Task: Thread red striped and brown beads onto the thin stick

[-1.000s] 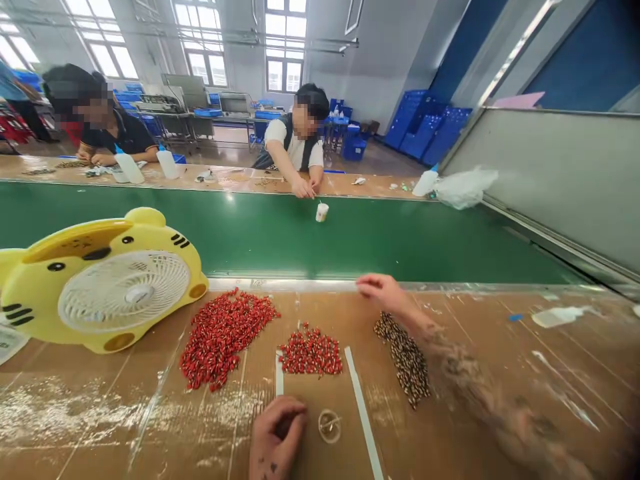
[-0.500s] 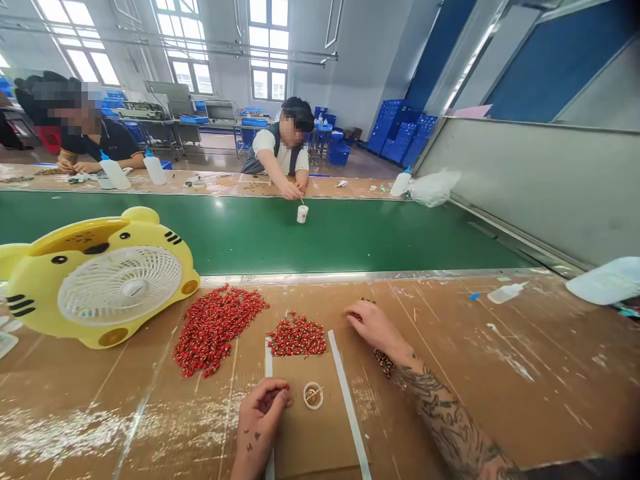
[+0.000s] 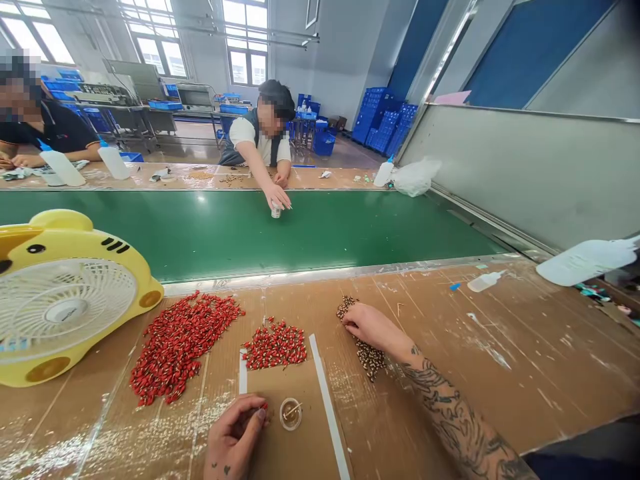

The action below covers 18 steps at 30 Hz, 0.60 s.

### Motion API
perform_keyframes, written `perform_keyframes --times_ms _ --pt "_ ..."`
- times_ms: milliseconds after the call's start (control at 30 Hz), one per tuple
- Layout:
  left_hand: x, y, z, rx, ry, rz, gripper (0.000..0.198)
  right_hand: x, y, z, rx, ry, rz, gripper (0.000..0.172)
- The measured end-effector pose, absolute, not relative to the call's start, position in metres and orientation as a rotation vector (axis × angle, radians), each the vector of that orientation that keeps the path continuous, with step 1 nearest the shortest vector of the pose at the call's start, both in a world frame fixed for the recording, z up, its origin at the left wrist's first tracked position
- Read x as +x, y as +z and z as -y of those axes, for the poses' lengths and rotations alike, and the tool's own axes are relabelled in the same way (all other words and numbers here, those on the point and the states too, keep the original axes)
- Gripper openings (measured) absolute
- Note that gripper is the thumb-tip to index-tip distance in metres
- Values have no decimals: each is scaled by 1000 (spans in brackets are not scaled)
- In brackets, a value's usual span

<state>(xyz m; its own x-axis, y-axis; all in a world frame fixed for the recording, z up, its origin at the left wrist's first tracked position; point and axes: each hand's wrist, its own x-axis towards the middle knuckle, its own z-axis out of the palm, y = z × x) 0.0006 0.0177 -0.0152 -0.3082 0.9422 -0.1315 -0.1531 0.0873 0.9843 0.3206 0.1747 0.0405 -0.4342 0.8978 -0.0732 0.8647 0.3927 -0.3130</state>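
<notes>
My left hand [image 3: 235, 437] pinches a small red piece [image 3: 264, 405] between thumb and forefinger, over a cardboard mat [image 3: 273, 460] edged with white tape. Just right of it stands a small round clear cup [image 3: 291, 425] with a thin stick in it. A small heap of red pieces with pale tips [image 3: 275, 345] lies at the mat's far end. Curled over a pile of dark and gold beads [image 3: 371, 360], my right hand [image 3: 373, 327] has its fingertips down among them. Whatever is between those fingertips is hidden.
A larger red heap [image 3: 185, 347] lies to the left, beside a yellow animal-faced fan [image 3: 145, 267]. Across the green belt [image 3: 350, 227], a co-worker's hand [image 3: 276, 195] is at a small white cup. Glue bottles [image 3: 486, 281] lie at the right.
The view has swung right, so the table things sit further left. My right hand has shifted on the bead pile, showing more beads. The co-worker's hand has come down to the white cup.
</notes>
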Motion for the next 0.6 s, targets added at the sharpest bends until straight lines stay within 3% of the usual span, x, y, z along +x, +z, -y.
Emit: perform_keyframes --times_ms 333,500,600 --pt "7 6 -16 642 1457 -1364 39 314 46 -140 -1421 752 2061 12" --pt "20 28 -12 612 1460 -1157 27 284 35 -99 -1263 990 1761 25" --pt "32 41 -12 642 1410 -1027 24 258 33 -82 -1078 1281 1398 22"
